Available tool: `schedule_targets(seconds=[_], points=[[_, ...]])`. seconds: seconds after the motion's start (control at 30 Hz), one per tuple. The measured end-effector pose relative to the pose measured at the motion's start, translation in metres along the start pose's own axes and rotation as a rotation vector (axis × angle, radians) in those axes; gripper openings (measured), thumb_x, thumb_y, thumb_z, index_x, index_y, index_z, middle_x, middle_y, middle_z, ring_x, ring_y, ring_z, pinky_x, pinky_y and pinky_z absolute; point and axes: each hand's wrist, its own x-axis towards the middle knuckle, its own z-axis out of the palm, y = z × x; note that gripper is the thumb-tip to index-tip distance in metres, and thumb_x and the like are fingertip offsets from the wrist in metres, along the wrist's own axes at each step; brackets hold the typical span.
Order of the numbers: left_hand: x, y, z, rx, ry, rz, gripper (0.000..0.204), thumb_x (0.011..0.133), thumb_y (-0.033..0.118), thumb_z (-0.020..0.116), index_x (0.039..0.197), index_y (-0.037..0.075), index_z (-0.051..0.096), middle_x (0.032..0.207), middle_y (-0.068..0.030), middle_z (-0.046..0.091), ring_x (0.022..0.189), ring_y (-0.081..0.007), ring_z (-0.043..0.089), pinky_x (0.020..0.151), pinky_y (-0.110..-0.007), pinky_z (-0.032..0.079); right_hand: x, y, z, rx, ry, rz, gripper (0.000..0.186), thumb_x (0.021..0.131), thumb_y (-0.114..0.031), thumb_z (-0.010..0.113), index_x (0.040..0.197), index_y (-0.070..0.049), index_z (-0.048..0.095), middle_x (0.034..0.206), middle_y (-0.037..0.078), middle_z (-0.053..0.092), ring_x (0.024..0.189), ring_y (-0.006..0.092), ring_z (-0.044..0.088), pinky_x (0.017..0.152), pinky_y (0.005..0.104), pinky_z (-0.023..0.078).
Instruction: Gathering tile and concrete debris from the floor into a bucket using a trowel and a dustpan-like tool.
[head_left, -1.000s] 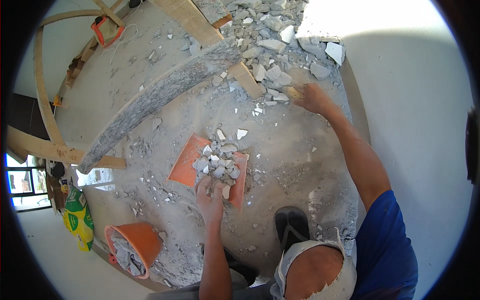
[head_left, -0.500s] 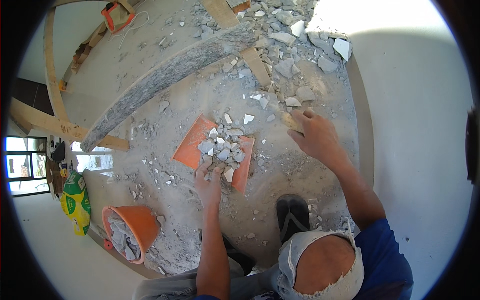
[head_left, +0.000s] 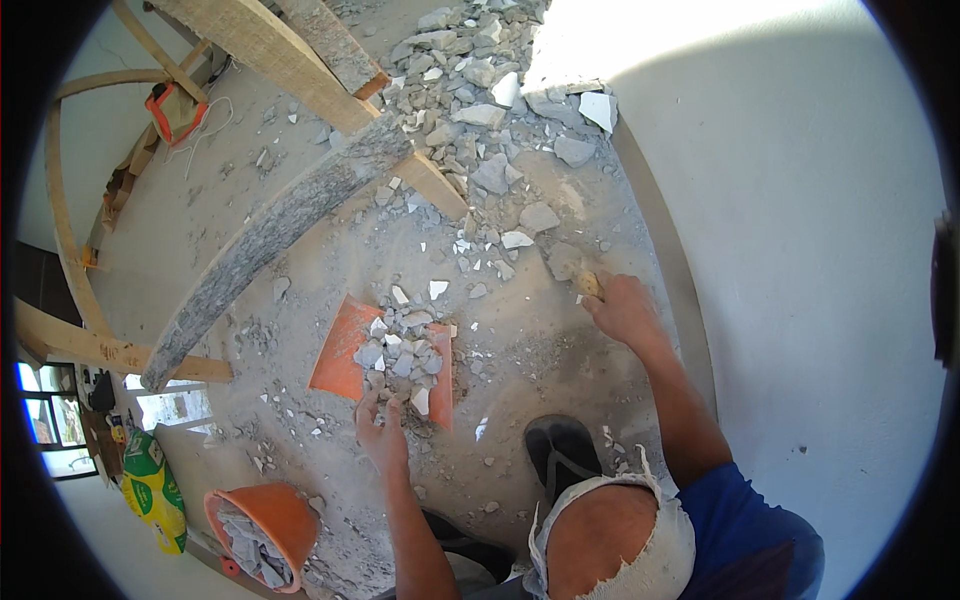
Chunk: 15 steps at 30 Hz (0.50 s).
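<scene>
My right hand [head_left: 625, 310] grips a small yellowish object [head_left: 591, 284], hard to make out, low over the dusty floor right of the dustpan, beside some grit. An orange makeshift plastic dustpan [head_left: 341, 350] holds a heap of grey and white rubble [head_left: 398, 358]. My left hand [head_left: 383, 430] is at its near end, fingers curled round the edge, partly hidden by chunks. Beyond my right hand, broken pieces [head_left: 489, 174] spread up toward a larger pile.
An orange bucket [head_left: 292, 525] of rubble lies at lower left near a green-yellow sack [head_left: 154, 500]. A long rough grey beam [head_left: 260, 240] crosses wooden boards [head_left: 290, 70]. A white wall [head_left: 800, 280] runs along the right, behind my bent knee [head_left: 600, 535].
My right hand has drawn back from the upper pile toward me, and some pieces beside it have shifted. My left hand remains at the dustpan. The camera view has shifted.
</scene>
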Motion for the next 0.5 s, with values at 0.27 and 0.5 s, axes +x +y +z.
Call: schedule_targets(seconds=[0.27, 0.5], points=[[-0.001, 0.038, 0.017, 0.023, -0.014, 0.082, 0.039, 0.087, 0.009, 0.073, 0.124, 0.0, 0.064, 0.129, -0.0138, 0.058, 0.113, -0.0263, 0.058, 0.095, -0.039, 0.047, 0.133, -0.07, 0.004, 0.038, 0.131, -0.081, 0.037, 0.087, -0.032, 0.069, 0.11, -0.003, 0.071, 0.112, 0.022, 0.07, 0.107, 0.0391, 0.067, 0.091, 0.0478, 0.054], [-0.017, 0.022, 0.0, 0.023, 0.006, -0.002, 0.041, 0.086, 0.011, 0.073, 0.125, 0.002, 0.063, 0.131, -0.0138, 0.056, 0.115, -0.0284, 0.056, 0.092, -0.041, 0.047, 0.197, -0.083, 0.034, 0.131, 0.247, -0.231, 0.038, 0.088, -0.035, 0.069, 0.109, -0.004, 0.072, 0.11, 0.023, 0.071, 0.107, 0.0399, 0.067, 0.092, 0.0475, 0.054]])
